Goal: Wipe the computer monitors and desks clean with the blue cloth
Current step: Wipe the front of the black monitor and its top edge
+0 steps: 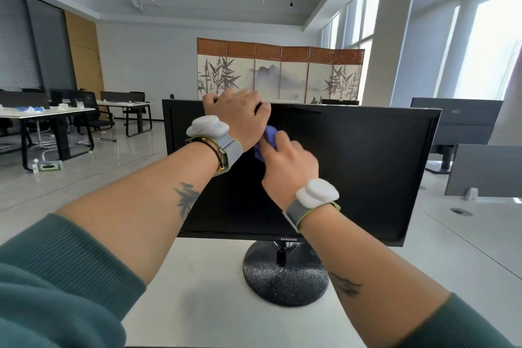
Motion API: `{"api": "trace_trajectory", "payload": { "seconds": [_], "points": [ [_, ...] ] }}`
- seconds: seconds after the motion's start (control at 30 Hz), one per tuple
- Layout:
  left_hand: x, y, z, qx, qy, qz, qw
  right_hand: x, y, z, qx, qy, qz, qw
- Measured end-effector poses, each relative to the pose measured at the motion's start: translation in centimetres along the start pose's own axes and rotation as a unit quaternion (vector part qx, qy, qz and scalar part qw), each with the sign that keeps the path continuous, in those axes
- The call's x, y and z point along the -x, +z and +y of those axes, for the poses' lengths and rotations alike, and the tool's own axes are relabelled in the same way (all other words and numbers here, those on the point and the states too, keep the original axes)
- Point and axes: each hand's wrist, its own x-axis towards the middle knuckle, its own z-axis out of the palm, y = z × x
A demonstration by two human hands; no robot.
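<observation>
The left hand (237, 114) is gripping the top edge of the black monitor (361, 167), its fingers curling over the rim and going out of sight behind it. Just below it and slightly to its right, the right hand (288, 162) is holding the blue cloth (267, 137) bunched under its curled fingers and pressing it against the dark screen. The cloth is peeking out above the right hand's knuckles, just beside the heel of the left hand. Below both hands, the monitor's round stand (285, 280) is sitting on the white desk (197, 277). Well off to the right of the right hand, two grey monitors (457, 124) are standing with their backs turned toward the camera.
</observation>
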Motion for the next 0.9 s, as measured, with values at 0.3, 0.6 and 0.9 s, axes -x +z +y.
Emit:
{"api": "trace_trajectory", "payload": {
  "seconds": [0.3, 0.6, 0.9],
  "points": [
    [0.0, -0.3, 0.4, 0.001, 0.006, 0.003, 1.000, 3.8, -1.0, 6.5, 0.048, 0.131, 0.042, 0.989],
    [0.2, -0.2, 0.6, -0.008, 0.006, -0.002, 1.000, 0.1, -0.3, 0.9, 0.009, 0.023, -0.002, 1.000],
    [0.3, -0.4, 0.4, -0.013, 0.015, 0.003, 1.000, 4.5, -0.9, 6.4, 0.030, 0.089, 0.031, 0.995]
  ]
}}
